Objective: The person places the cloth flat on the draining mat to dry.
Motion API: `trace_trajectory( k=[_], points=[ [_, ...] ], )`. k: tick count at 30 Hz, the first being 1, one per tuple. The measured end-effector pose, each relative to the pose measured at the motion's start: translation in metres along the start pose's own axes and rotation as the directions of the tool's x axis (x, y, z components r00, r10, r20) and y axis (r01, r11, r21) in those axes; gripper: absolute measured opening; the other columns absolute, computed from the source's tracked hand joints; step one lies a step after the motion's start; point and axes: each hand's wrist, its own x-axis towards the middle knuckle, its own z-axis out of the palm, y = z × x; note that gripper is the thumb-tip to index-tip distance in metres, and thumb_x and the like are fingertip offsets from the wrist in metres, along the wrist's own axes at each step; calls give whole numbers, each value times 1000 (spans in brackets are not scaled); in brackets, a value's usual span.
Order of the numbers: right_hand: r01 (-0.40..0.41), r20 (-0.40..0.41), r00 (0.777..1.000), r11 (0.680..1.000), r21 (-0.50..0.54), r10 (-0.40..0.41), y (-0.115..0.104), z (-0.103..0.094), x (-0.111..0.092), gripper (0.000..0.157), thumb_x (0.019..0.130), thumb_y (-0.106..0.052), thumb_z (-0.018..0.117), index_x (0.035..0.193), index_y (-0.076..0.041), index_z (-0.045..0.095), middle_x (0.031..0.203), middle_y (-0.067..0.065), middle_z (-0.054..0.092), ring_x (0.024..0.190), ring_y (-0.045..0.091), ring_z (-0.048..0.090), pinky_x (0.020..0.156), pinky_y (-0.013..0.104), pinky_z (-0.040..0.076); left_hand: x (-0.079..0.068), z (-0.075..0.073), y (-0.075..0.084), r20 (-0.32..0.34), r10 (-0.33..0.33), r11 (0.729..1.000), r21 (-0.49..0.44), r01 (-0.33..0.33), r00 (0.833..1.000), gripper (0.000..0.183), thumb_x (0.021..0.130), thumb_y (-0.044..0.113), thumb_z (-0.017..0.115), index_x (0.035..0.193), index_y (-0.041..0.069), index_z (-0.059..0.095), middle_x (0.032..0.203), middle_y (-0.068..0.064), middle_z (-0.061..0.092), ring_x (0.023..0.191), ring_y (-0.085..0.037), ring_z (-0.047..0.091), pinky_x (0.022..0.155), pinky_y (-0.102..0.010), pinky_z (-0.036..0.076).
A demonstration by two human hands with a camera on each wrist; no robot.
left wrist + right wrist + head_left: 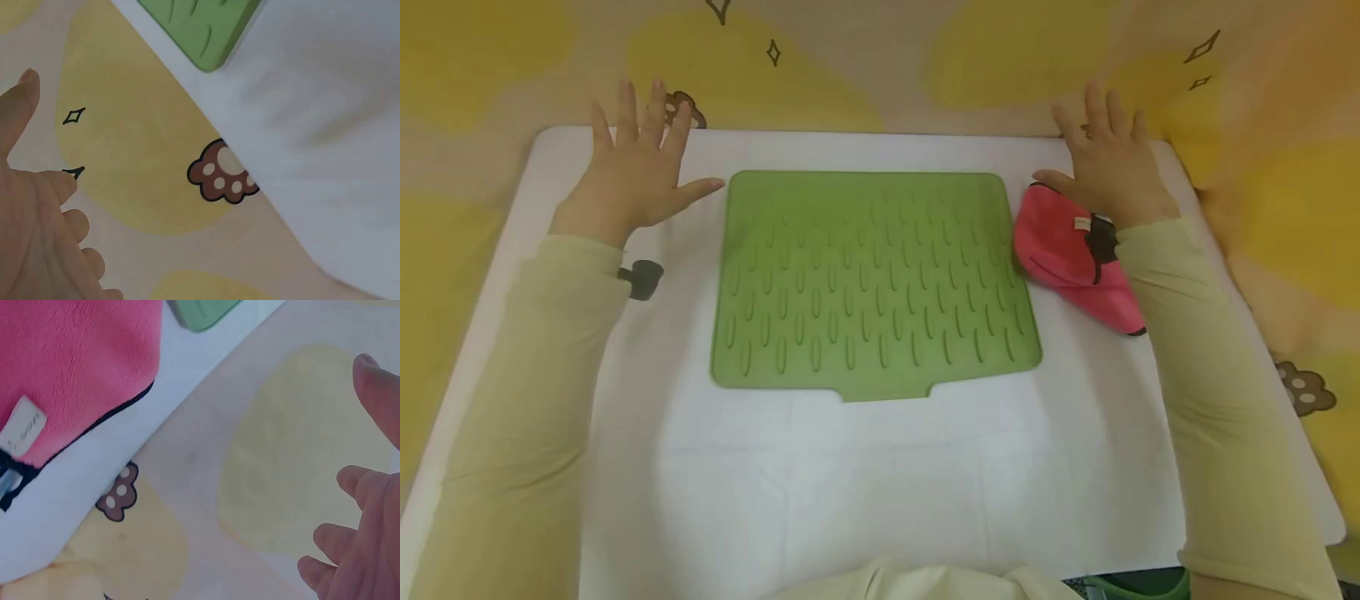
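My left hand (634, 171), fingers spread, is held over the far left corner of the white table, its thumb tip at the upper left corner of a green ridged mat (880, 275). On the other side, my right hand (1108, 167) is spread too, holding nothing. It overlaps the top of a folded pink cloth (1060, 242) with black edging and a small white tag. This cloth (81, 356) appears fuzzy in the right wrist view, with the hand (369, 537) apart from it. The left wrist view shows the left hand (37, 231) with nothing in it.
The white table (880, 492) carries the mat in its middle, with the cloth against the mat's right side. A yellow and beige patterned fabric (865, 67) with paw prints lies beyond the table. Something green (1138, 583) shows below the near right edge.
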Motion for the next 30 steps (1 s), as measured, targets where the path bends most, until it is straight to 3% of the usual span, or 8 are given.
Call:
trace_trajectory(
  k=[5,14,17,24,30],
  points=[
    [5,-33,999,996,91,-2,-3,5,-4,81,96,-53,42,151,-9,3,152,22,-18,138,43,-14,108,63,-5,-4,20,4,-31,-7,996,-91,4,999,90,96,60,29,146,-3,-11,146,-23,-31,129,-44,-33,99,-68,-16],
    [24,-41,999,962,271,-14,-9,16,-17,77,97,-47,44,150,-2,12,154,22,-13,139,42,-10,109,62,2,-13,52,7,3,-52,979,-195,51,999,89,97,51,38,145,-7,-8,146,-26,-28,129,-49,-29,100,-70,-12],
    [33,-15,999,926,375,-29,-10,20,-23,73,97,-40,47,149,1,15,154,23,-9,140,41,-8,110,60,5,-19,59,12,25,-64,968,-240,68,998,89,97,53,37,145,-6,-9,145,-27,-28,129,-49,-29,100,-70,-12],
    [32,33,997,795,606,-65,-17,31,-40,67,96,-30,51,147,3,22,154,24,2,142,38,3,114,52,5,-33,73,24,85,-60,949,-305,83,995,89,97,52,38,145,-7,-10,145,-27,-28,129,-49,-28,100,-69,-12],
    [-24,72,997,765,643,-30,-18,46,-49,70,95,-35,54,147,1,25,151,23,23,138,39,21,112,53,15,-43,85,34,111,-32,931,-359,70,993,94,95,47,49,145,-8,-9,146,-28,-25,130,-49,-25,100,-69,-10]
  ],
)
